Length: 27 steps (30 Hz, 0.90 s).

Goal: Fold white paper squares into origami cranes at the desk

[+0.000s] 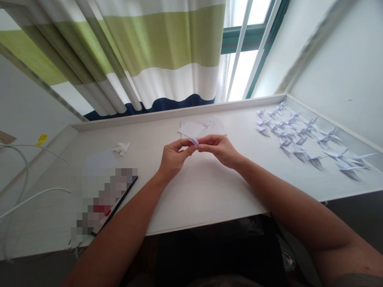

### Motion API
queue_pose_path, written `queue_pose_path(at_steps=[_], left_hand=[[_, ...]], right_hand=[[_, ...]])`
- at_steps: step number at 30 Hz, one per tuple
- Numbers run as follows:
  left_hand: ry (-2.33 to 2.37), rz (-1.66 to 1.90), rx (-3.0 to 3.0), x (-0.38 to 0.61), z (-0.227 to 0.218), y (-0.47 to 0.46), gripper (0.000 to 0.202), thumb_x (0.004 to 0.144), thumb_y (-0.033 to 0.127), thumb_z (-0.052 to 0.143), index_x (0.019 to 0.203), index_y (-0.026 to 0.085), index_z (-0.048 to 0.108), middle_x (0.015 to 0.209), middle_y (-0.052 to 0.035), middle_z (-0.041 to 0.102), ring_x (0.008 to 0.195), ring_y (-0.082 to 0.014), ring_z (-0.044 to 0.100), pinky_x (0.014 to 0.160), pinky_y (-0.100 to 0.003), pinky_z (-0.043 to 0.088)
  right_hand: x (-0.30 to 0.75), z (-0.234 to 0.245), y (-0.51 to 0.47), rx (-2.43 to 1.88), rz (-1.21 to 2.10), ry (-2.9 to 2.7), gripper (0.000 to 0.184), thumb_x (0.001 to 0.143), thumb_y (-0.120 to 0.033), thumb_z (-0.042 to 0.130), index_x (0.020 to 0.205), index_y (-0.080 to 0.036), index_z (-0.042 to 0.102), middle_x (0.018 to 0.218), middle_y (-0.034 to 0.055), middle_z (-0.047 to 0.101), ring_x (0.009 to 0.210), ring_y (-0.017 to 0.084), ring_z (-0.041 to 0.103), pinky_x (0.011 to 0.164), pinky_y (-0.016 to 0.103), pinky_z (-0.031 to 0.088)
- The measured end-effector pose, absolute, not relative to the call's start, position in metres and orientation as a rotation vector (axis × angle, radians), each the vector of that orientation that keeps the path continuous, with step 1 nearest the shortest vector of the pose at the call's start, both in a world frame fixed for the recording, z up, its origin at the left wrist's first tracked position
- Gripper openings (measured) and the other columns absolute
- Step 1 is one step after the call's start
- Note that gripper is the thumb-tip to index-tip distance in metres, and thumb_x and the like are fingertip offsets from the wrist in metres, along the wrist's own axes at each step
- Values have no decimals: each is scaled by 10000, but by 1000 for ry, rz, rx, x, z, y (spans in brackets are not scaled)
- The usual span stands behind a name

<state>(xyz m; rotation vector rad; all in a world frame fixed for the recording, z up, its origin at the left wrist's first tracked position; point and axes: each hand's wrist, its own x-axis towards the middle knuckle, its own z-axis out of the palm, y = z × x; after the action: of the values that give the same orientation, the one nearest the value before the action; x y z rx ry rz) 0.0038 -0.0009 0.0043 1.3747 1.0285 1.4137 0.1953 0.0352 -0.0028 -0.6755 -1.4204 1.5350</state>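
Note:
Between my two hands, above the middle of the white table (206, 187), is a small folded piece of white paper (194, 141). My left hand (173, 156) pinches it from the left with thumb and fingers. From the right, my right hand (220, 148) pinches its other side, fingertips almost meeting those of the left. Part of the paper is hidden by the fingers. Just beyond the hands lie a white paper square (190, 129) and a sheet with faint printed marks (214, 126).
Several folded paper cranes (302, 131) stand at the table's right. On the left are a crumpled tissue (121, 148), pale paper sheets (101, 162), a blurred-out dark-edged device (110, 203) and white cables (36, 196). A raised ledge (149, 118) runs along the back, below a striped curtain (167, 44).

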Motion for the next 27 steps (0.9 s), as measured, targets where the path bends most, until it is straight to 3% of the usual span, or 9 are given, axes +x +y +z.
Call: queue_pose_path(at_steps=[13,22,27], left_hand=[[1138,1403,1577,-2,3,0,225,850,440,847,919,226,842,983,-48,802,935,-208,712,688,-281,527],[1042,1349,1536,-1,4,0,273,797,448,896,935,216,856,980,-63,793,947,-220,704,683,-280,545],[1033,1311,1551,-1,4,0,279,860,472,837,952,210,862,1051,-71,792,895,-196,683,678,-283,564]], right_hand=[[196,-4,38,-733,1579,-1362,316,693,-413,987,884,-220,826,890,15,784,846,154,684,869,350,577],[198,-1,37,-721,1695,-1361,320,679,-395,999,846,-218,791,887,5,764,858,156,702,846,345,592],[196,-3,37,-692,1723,-1312,319,694,-404,993,855,-204,804,889,19,777,844,153,713,860,343,591]])
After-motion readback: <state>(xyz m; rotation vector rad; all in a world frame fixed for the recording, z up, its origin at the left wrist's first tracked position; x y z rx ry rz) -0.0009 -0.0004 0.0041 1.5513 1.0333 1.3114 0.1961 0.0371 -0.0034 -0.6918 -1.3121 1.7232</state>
